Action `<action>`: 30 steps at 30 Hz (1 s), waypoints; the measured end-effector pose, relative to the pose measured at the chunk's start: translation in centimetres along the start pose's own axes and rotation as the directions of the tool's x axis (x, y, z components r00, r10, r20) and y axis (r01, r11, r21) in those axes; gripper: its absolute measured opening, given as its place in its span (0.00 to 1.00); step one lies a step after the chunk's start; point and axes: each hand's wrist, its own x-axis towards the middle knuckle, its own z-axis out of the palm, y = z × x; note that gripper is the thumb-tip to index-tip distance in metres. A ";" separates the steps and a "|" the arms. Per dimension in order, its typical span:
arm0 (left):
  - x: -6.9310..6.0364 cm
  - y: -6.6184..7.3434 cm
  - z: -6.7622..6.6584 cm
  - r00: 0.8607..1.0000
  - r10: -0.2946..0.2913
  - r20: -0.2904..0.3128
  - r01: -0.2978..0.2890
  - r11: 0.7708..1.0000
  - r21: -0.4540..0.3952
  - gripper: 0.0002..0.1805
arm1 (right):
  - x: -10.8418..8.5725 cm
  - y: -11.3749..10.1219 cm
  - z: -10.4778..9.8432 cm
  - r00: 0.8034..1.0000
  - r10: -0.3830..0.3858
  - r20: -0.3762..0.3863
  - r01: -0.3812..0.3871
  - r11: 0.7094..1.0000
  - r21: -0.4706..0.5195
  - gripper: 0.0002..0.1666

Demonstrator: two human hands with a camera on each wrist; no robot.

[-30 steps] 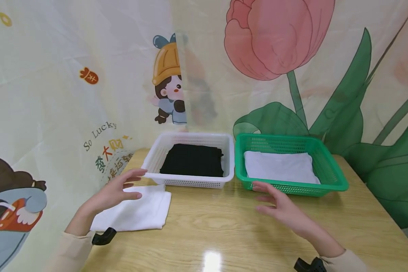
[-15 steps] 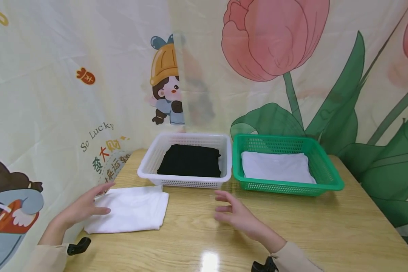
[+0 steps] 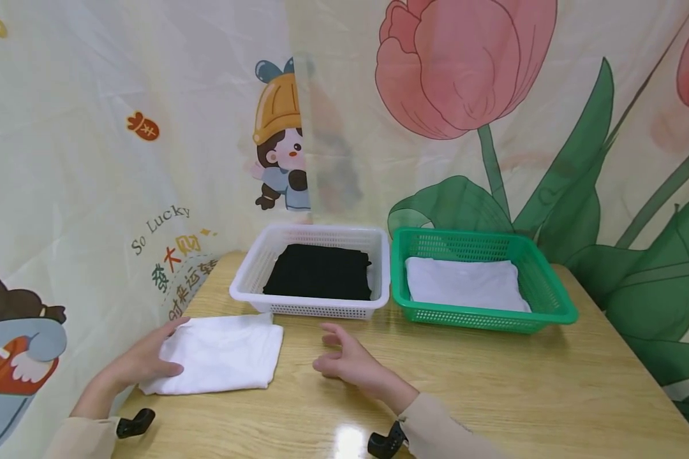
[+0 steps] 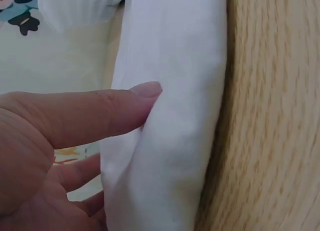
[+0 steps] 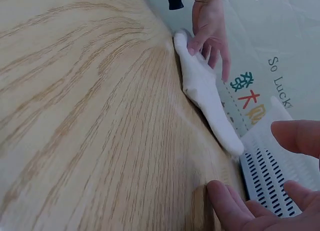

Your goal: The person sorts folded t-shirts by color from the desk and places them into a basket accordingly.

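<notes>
A folded white cloth (image 3: 224, 354) lies on the left of the table. My left hand (image 3: 140, 363) is at its left end. The thumb (image 4: 115, 113) touches the top and dents the fabric, while the other fingers stretch along the far side, partly hidden in the left wrist view. To the right of the cloth, my right hand (image 3: 356, 366) is held over the table with fingers loosely bent and nothing in them. A white basket (image 3: 310, 307) behind holds folded black cloth (image 3: 318, 273). Beside it, a green basket (image 3: 465, 317) holds another folded white cloth (image 3: 465, 284).
The wooden table (image 3: 494, 389) runs back to a printed curtain (image 3: 218, 76), which also hangs close along the left side. Both baskets stand side by side at the back edge. Black wrist devices (image 3: 134, 424) are on both arms.
My left hand has moved left and down from above the cloth to touch its left end. My right hand has travelled left from before the green basket to before the white one.
</notes>
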 end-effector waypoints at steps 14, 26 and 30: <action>1.4 3.1 2.4 0.999 0.019 -0.036 -0.017 0.998 0.056 0.59 | 1.6 0.4 2.5 0.998 0.061 -0.030 -0.055 0.984 0.169 0.50; 1.2 2.7 1.4 0.994 -0.111 0.016 0.110 0.993 0.038 0.62 | 2.5 -0.2 3.3 0.995 0.097 -0.027 -0.092 0.984 0.153 0.50; 1.5 3.1 1.7 0.993 -0.112 0.040 0.112 0.994 -0.005 0.60 | 3.0 -0.2 3.9 0.994 0.104 -0.012 -0.099 0.971 0.217 0.50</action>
